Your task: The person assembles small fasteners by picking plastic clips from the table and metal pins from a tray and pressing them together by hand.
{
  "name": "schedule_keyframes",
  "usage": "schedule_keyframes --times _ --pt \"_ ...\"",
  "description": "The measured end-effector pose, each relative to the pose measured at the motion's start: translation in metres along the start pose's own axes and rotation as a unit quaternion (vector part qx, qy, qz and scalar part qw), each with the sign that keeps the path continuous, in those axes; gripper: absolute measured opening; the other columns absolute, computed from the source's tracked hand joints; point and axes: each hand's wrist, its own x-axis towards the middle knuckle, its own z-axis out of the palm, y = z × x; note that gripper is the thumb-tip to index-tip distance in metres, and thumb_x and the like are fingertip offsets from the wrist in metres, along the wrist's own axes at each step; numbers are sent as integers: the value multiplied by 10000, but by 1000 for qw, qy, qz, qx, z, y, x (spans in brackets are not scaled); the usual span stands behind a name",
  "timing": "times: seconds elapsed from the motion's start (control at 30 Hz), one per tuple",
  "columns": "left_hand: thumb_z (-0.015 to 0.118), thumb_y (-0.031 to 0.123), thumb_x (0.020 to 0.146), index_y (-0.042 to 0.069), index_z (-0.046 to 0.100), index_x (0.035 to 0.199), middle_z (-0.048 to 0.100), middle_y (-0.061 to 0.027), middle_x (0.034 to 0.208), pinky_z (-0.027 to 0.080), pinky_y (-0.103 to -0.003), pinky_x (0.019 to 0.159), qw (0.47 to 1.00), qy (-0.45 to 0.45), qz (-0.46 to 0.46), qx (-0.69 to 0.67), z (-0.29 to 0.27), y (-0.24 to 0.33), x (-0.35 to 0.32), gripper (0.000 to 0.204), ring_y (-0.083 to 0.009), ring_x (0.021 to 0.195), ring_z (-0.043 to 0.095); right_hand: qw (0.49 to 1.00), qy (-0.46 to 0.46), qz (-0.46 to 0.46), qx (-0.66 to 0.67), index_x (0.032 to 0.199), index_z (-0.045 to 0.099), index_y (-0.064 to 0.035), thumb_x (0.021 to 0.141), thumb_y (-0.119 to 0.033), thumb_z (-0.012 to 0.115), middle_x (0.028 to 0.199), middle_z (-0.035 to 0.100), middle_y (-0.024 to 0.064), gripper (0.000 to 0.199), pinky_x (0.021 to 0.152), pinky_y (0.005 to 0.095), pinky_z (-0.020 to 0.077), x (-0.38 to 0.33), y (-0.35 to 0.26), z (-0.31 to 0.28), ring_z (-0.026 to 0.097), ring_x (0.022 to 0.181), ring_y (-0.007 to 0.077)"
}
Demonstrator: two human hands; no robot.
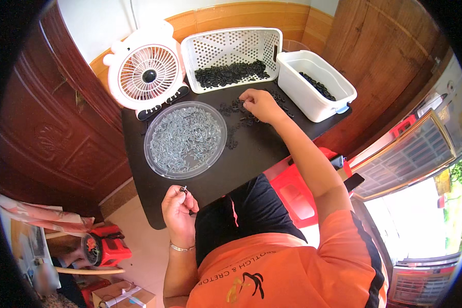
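Note:
My left hand [179, 211] is at the front edge of the dark table [200, 191], its fingertips pinching a small black part with a silver screw [184, 189] in it. Over the far side of the table, the fingers of my right hand [262, 105] are drawn together at a scatter of small black plastic parts [236, 109]. What those fingertips hold, if anything, is too small to make out. Between my hands, toward the left, lies a round clear tray [224, 134] full of loose silver screws [182, 138].
A white perforated basket [231, 37] with many black parts lies at the back. Right of it is a white tub [313, 110] holding more of them. A white fan [148, 77] stands back left. A red plastic stool [295, 197] is beside my right leg.

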Motion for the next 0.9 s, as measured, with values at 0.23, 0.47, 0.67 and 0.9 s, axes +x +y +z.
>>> schedule_keyframes --times 0.23,0.47,0.67,0.9 --pt "481 169 821 44 480 790 435 -18 639 387 -247 491 1000 -22 -1 21 9 1 2 129 -116 565 439 903 -95 102 406 1005 602 7 788 -60 620 794 618 28 227 649 246 458 -16 -13 -9 557 693 91" --pt "476 151 863 18 496 793 454 -28 627 388 -238 490 998 -38 30 29 27 6 6 151 -106 546 442 775 -175 75 603 1015 611 -5 788 -2 616 862 629 20 228 707 237 468 -49 -71 -1 571 722 95" --pt "476 139 871 -9 504 817 458 -36 634 401 -240 500 996 -53 66 33 39 14 7 161 -113 551 446 674 -244 77 693 1031 604 5 788 17 623 917 615 41 244 698 240 482 -68 -106 14 586 720 123" --pt "481 138 874 -3 501 824 465 -30 651 401 -230 518 996 -38 70 40 37 16 2 151 -104 563 446 674 -272 52 685 1024 612 5 798 -1 633 893 621 44 227 716 239 477 -79 -133 22 583 739 111"
